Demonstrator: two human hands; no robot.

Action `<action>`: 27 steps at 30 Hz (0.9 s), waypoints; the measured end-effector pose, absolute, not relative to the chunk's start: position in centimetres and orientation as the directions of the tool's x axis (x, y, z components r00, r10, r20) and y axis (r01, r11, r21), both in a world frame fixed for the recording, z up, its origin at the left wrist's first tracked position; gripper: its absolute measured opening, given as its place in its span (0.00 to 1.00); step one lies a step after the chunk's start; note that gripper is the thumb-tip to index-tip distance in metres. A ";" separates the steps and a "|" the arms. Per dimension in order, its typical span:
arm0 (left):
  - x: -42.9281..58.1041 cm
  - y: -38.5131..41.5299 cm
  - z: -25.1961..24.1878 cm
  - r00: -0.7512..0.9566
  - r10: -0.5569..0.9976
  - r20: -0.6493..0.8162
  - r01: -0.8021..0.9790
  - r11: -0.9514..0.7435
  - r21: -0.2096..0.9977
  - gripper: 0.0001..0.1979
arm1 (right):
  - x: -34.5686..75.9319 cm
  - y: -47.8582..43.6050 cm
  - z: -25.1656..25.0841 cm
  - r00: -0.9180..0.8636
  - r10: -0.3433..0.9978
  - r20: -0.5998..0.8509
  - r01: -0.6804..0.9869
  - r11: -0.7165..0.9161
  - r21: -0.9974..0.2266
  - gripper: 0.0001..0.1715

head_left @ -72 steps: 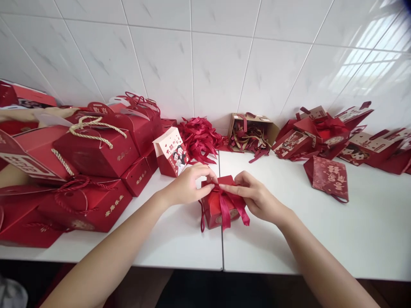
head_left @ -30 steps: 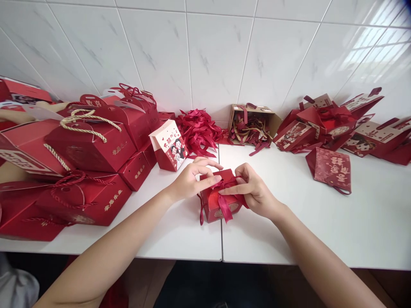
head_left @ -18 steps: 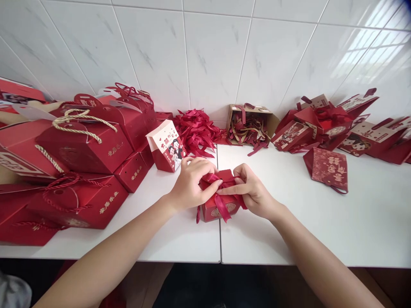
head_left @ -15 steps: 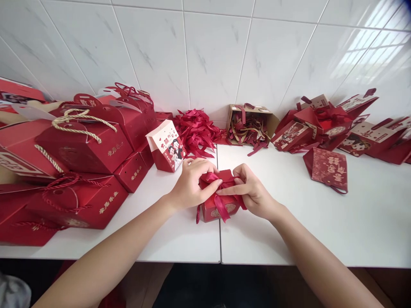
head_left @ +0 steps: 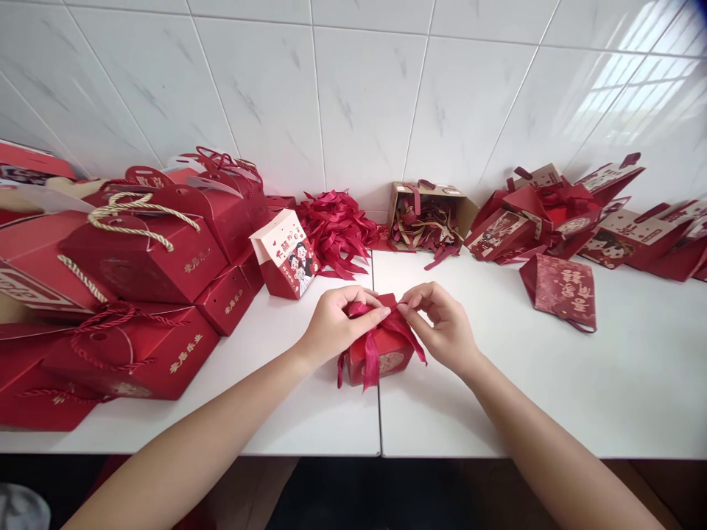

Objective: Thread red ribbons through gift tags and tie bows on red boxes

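A small red box (head_left: 395, 346) with a round gold pattern on its front stands on the white table over the seam. Across its top lies a crimson ribbon (head_left: 371, 353), its loose ends hanging down the front and right side. My left hand (head_left: 342, 324) pinches the ribbon between thumb and fingers at the box's upper left. At the upper right, my right hand (head_left: 439, 324) has its thumb and index finger closed on another part of the ribbon. The fingers partly hide the ribbon's middle.
Stacked red boxes (head_left: 149, 258) with rope handles fill the left. A cartoon-couple box (head_left: 287, 254), a ribbon pile (head_left: 339, 228) and an open carton (head_left: 431, 217) of ribbons line the tiled wall. More red boxes (head_left: 568, 210) and a patterned box (head_left: 563, 291) are at right.
My right hand has shifted from the ribbon's middle, its index finger drawn back into a pinch. The ribbon ends now hang further apart, and the front one has moved left.
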State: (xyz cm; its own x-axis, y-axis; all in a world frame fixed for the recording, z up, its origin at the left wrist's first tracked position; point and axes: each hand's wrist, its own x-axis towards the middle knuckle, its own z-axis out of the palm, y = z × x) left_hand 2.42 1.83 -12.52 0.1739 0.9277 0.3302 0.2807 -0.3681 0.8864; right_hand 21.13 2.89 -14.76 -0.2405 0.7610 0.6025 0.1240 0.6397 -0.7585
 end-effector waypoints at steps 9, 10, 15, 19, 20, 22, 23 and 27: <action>2.5 2.0 -12.8 0.194 0.927 0.321 0.301 -0.368 0.880 0.09 | 21.4 3.6 -15.0 -0.154 0.824 0.545 0.082 0.560 -0.825 0.12; 2.5 2.1 -12.8 0.207 0.925 0.317 0.298 -0.369 0.881 0.10 | 21.6 3.7 -15.0 -0.155 0.835 0.528 0.074 0.543 -0.837 0.14; 2.0 2.5 -12.7 0.264 0.924 0.277 0.270 -0.346 0.898 0.08 | 22.5 4.2 -14.8 -0.229 0.855 0.465 0.042 0.486 -0.873 0.16; 1.3 2.6 -12.3 0.314 0.920 0.234 0.220 -0.310 0.925 0.09 | 23.5 4.4 -14.3 -0.334 0.842 0.424 0.011 0.454 -0.891 0.11; 1.2 2.6 -12.3 0.327 0.918 0.223 0.206 -0.299 0.932 0.11 | 23.7 4.4 -14.2 -0.343 0.845 0.411 0.013 0.441 -0.897 0.11; 0.9 2.6 -12.2 0.349 0.915 0.204 0.186 -0.281 0.942 0.15 | 23.9 4.3 -13.9 -0.351 0.865 0.358 0.046 0.397 -0.917 0.15; 0.8 2.7 -12.1 0.357 0.913 0.198 0.183 -0.277 0.943 0.17 | 23.9 4.3 -13.9 -0.357 0.877 0.321 0.078 0.371 -0.925 0.16; 0.7 2.7 -11.9 0.369 0.906 0.209 0.203 -0.298 0.933 0.19 | 23.5 4.1 -14.0 -0.417 0.890 0.185 0.221 0.297 -0.929 0.20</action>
